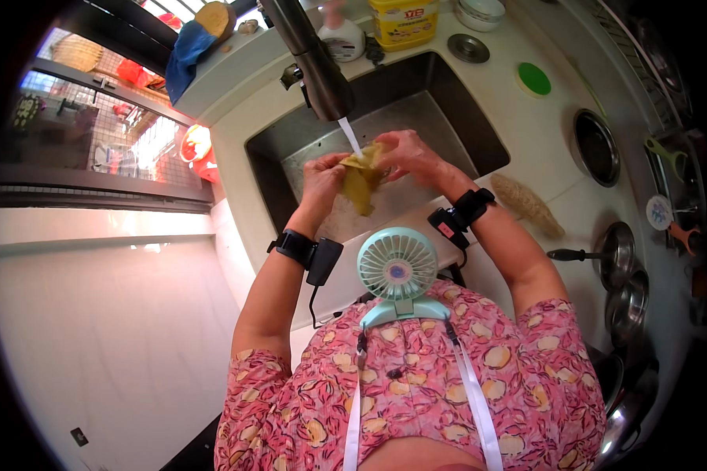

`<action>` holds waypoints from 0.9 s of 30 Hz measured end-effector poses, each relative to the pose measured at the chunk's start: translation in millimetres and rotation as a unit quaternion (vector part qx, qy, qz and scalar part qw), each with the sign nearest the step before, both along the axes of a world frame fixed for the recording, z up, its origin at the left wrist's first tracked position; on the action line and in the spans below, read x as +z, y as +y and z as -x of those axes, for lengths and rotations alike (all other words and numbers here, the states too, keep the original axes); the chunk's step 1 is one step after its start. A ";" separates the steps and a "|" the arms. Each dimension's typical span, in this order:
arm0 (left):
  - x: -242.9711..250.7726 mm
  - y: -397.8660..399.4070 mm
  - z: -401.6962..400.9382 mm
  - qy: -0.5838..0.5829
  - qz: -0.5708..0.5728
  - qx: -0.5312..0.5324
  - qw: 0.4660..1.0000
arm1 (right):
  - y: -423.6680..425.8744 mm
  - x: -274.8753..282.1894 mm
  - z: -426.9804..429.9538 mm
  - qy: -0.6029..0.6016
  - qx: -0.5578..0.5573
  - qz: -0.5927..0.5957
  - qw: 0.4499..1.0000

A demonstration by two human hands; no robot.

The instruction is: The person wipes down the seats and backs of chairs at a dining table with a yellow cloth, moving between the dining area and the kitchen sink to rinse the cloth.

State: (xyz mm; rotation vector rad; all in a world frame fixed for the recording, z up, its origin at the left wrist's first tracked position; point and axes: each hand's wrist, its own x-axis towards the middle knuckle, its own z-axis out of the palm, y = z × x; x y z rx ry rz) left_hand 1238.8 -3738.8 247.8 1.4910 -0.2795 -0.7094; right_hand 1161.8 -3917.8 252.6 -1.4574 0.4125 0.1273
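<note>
A limp yellow-green leaf (360,187), which looks like pickled mustard greens, hangs between both hands over a dark metal sink (465,106). My left hand (323,178) pinches its upper left edge between thumb and fingers. At its upper right, my right hand (413,155) has curved fingers around the edge; the fingertips are slightly blurred and partly hidden. A stream of water (351,138) runs from the faucet (324,82) onto the top of the leaf. The leaf's lower tip dangles free above the sink bottom.
Behind the sink stand a pump bottle (343,40) and a yellow tub (404,25). A sink strainer (468,47), a green round scrubber (534,79), a dark metal bowl (596,147) and a dried loofah (524,203) are on the right counter. A small fan (397,265) hangs at my chest.
</note>
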 end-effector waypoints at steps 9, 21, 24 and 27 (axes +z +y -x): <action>-0.5 22.5 -27.8 -0.124 -0.115 -0.036 0.985 | -19.3 -11.7 -10.7 -0.140 0.011 0.374 0.917; 9.5 -8.5 -7.4 -0.128 -0.038 -0.049 0.990 | 7.3 8.2 -8.2 -0.111 0.009 0.131 0.985; 20.0 -14.1 6.4 -0.040 0.045 -0.092 0.994 | 16.1 7.3 -10.7 -0.125 0.016 0.058 0.990; 12.4 -6.4 -5.9 -0.043 -0.047 -0.113 0.992 | 18.5 7.7 -9.5 -0.127 0.023 0.071 0.989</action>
